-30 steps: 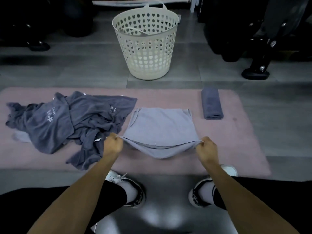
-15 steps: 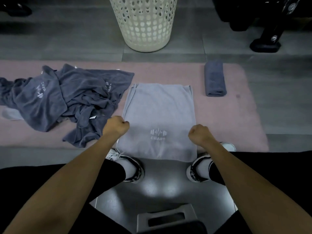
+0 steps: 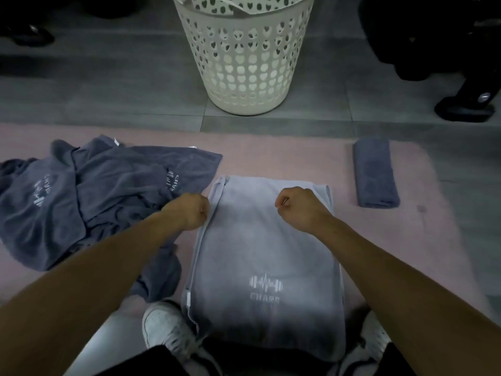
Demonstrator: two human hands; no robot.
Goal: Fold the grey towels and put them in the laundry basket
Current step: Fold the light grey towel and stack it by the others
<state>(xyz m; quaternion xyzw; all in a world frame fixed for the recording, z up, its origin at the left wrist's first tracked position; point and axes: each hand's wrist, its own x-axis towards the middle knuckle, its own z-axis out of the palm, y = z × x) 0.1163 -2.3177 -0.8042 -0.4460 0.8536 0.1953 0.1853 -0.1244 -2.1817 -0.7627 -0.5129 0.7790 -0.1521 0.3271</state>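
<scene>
A light grey towel point(image 3: 260, 245) with a white logo lies flat on the pink mat point(image 3: 284, 158) in front of me, its near end draped over my shoes. My left hand point(image 3: 189, 210) is curled into a fist right at the towel's left edge; whether it pinches that edge is hidden. My right hand point(image 3: 298, 207) is a fist over the towel's far right part, with no cloth lifted in it. A heap of dark grey towels point(image 3: 89, 202) lies to the left. One folded dark grey towel point(image 3: 375, 172) rests at the right. The cream laundry basket point(image 3: 244, 63) stands beyond the mat.
Grey tiled floor point(image 3: 108, 90) surrounds the mat. Dark equipment with a black foot point(image 3: 461, 109) stands at the far right, and another dark shape sits at the far left. My white shoes point(image 3: 165, 329) are at the mat's near edge.
The lifted near edge of the light towel was laid down flat toward me. Both fists then moved forward from the towel's middle to its far part.
</scene>
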